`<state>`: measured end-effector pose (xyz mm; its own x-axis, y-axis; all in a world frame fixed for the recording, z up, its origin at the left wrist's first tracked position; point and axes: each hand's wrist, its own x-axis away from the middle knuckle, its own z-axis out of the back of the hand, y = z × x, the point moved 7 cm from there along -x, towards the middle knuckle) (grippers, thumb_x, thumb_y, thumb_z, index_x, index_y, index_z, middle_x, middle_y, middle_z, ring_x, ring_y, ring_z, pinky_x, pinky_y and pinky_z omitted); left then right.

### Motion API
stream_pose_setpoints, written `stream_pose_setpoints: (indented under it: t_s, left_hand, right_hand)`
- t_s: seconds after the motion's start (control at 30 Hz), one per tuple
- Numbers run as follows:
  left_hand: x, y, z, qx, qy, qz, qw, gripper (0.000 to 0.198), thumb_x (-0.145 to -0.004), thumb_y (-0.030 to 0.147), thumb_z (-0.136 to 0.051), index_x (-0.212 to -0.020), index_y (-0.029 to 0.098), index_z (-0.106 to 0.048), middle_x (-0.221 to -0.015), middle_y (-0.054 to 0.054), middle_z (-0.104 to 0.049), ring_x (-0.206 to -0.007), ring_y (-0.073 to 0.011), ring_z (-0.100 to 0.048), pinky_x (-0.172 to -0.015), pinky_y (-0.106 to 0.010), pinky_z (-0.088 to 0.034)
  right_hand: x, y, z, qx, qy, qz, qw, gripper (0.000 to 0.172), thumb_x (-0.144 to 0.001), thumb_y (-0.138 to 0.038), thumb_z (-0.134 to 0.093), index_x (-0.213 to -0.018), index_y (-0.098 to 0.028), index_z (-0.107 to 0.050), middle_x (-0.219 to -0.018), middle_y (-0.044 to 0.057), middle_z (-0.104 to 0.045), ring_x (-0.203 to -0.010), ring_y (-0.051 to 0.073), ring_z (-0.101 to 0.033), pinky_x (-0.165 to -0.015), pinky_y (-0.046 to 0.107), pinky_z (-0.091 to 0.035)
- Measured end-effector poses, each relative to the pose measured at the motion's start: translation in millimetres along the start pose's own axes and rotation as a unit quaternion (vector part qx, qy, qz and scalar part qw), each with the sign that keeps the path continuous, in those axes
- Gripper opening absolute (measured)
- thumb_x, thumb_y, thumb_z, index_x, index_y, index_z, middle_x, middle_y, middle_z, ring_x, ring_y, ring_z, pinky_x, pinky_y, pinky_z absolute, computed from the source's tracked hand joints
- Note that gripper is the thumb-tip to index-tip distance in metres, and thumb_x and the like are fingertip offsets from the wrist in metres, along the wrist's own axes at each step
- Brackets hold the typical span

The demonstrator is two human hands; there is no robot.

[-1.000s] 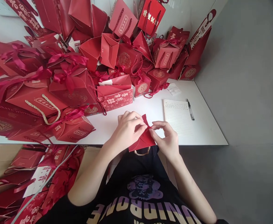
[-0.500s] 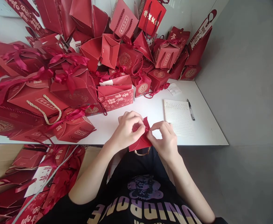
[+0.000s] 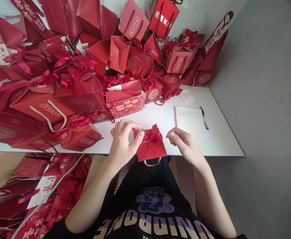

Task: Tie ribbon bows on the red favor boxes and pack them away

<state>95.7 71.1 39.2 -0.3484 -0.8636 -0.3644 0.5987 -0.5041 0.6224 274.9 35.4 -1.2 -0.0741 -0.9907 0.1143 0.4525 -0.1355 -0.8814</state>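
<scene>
A small red gift box (image 3: 152,151) with a twisted gold cord handle (image 3: 152,162) sits at the table's front edge. Across its top lies a tied dark red ribbon bow (image 3: 154,135). My left hand (image 3: 124,139) is at the box's left side, thumb and forefinger apart beside the ribbon's left end. Whether its fingertips touch the ribbon is hard to see. Off to the right, my right hand (image 3: 186,144) hovers apart from the box, fingers curled in and nothing visible in them.
Red gift boxes and bags (image 3: 81,94) with bows and cords are piled along the left and back of the white table (image 3: 225,139). A lined notepad (image 3: 190,124) and a pen (image 3: 204,118) lie at right. More red bags (image 3: 28,167) are below the table at left.
Both hands have moved apart from the ribbon at the middle of the box. The right hand has let go and shifted right; the left has shifted left. The bow now shows plainly.
</scene>
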Motion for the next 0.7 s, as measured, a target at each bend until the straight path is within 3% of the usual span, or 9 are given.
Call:
stream_pose_setpoints:
  t_s: [0.07,0.13,0.27,0.4,0.6,0.7]
  left_hand:
    - [8,5,-1.2,-0.047,0.0,-0.032,0.998,0.007,-0.085,0.026,-0.054,-0.085,0.022,-0.06,-0.09,-0.003,-0.058,-0.09,-0.0199,-0.051,-0.08,-0.035,-0.032]
    - [13,11,-6.4,-0.09,-0.008,-0.065,0.994,0.008,-0.084,0.027,-0.057,-0.088,0.023,-0.062,-0.09,-0.003,-0.059,-0.089,-0.0202,-0.051,-0.076,-0.035,-0.029]
    - [15,12,-16.0,-0.123,-0.025,-0.083,0.989,0.011,-0.087,0.028,-0.054,-0.087,0.023,-0.064,-0.088,-0.003,-0.062,-0.085,-0.0191,-0.05,-0.073,-0.035,-0.026]
    - [14,7,-20.6,-0.118,-0.043,-0.084,0.989,0.014,-0.088,0.028,-0.053,-0.085,0.022,-0.064,-0.087,-0.002,-0.063,-0.084,-0.0184,-0.05,-0.072,-0.035,-0.025]
    - [14,4,-23.2,-0.095,-0.052,-0.073,0.991,0.009,-0.087,0.028,-0.054,-0.086,0.023,-0.062,-0.088,-0.002,-0.061,-0.086,-0.019,-0.051,-0.076,-0.035,-0.028]
    - [18,-1,-17.3,-0.068,-0.016,-0.036,0.997,0.016,-0.084,0.03,-0.058,-0.098,0.021,-0.055,-0.095,-0.004,-0.058,-0.091,-0.0199,-0.052,-0.08,-0.035,-0.032]
  right_hand:
    - [-18,15,0,-0.013,-0.005,-0.059,0.998,0.045,-0.086,-0.055,-0.039,-0.071,-0.018,-0.059,-0.065,0.001,-0.053,-0.063,0.014,-0.048,-0.061,0.028,-0.037]
    - [-37,21,-11,-0.043,-0.038,-0.072,0.996,0.047,-0.085,-0.056,-0.04,-0.069,-0.017,-0.061,-0.068,0.001,-0.056,-0.064,0.013,-0.048,-0.065,0.029,-0.037]
    - [-61,8,-36,-0.151,-0.111,-0.018,0.982,0.036,-0.077,-0.051,-0.057,-0.065,-0.017,-0.056,-0.062,-0.002,-0.053,-0.058,0.009,-0.045,-0.061,0.026,-0.035]
    - [-70,-5,-40,-0.19,-0.108,0.009,0.976,0.031,-0.069,-0.045,-0.066,-0.065,-0.017,-0.053,-0.057,-0.005,-0.049,-0.054,0.008,-0.042,-0.055,0.024,-0.033]
    - [-84,-3,-46,-0.101,-0.132,0.004,0.986,0.024,-0.069,-0.038,-0.065,-0.065,-0.016,-0.058,-0.058,-0.003,-0.053,-0.052,0.009,-0.045,-0.052,0.025,-0.035]
    - [-88,-5,-37,-0.009,-0.083,0.014,0.996,0.024,-0.073,-0.036,-0.063,-0.083,-0.014,-0.061,-0.07,0.003,-0.06,-0.064,0.014,-0.055,-0.059,0.028,-0.042]
